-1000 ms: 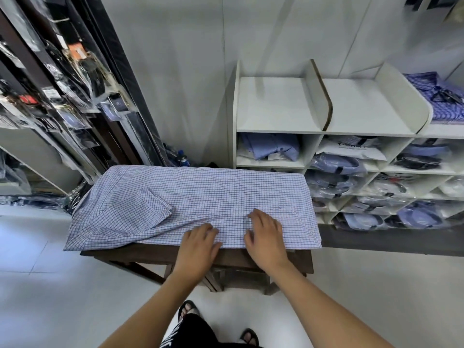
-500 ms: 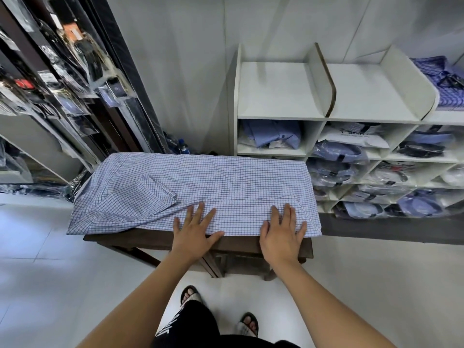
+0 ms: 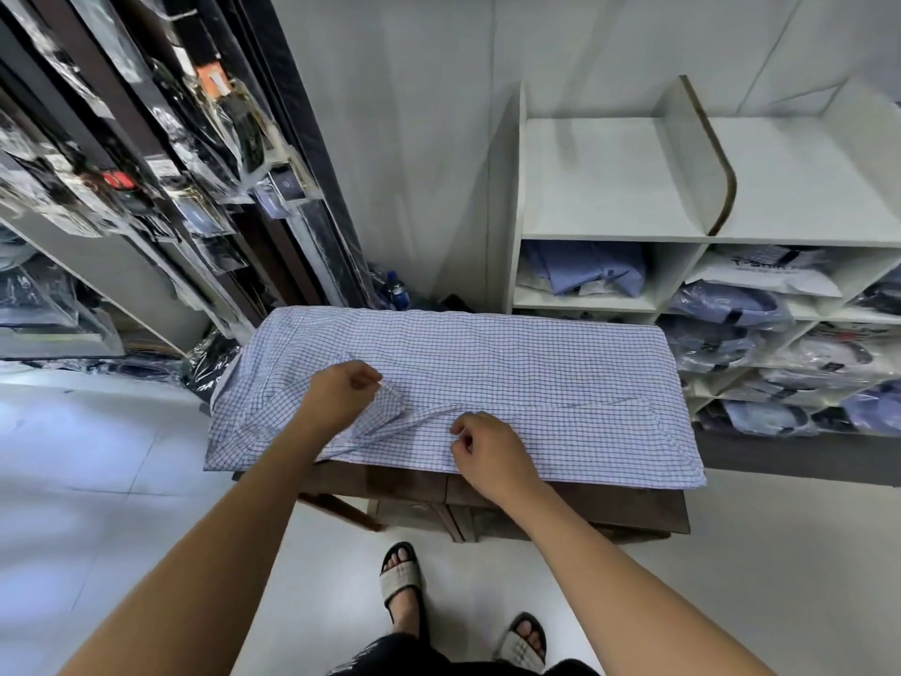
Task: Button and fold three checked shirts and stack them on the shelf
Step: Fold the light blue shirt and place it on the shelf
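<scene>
A: Looking down from the head view, what step is this?

B: Folding, I'd say. 1 checked shirt [image 3: 487, 378] lies spread across the wooden table [image 3: 560, 500], covering nearly all of its top, its near edge hanging a little over the front. The left hand [image 3: 336, 397] has fingers curled, pinching a raised flap of the cloth, likely the sleeve end or cuff. The right hand [image 3: 492, 451] rests on the shirt near the front edge, fingers curled in, and seems to nip the fabric at a fold line, though I cannot tell how firmly.

A: And the next move?

B: Probably carrying that flap across the body and laying it flat, with the right hand holding the crease so the thin cloth does not slide on the table. It creases easily, so smoothing afterwards would help.

A: How far along is the task?

B: Early, by my reckoning. The top of the white shelf [image 3: 609, 178] beside the table shows no checked shirt in this view.

A: Any writing?

B: 1 white packet [image 3: 765, 278] in a cubby below reads roughly "T-Shirt", partly cut off. The other bagged shirts [image 3: 726, 304] and the hanging packets [image 3: 205, 217] on the left carry labels too small to read
</scene>
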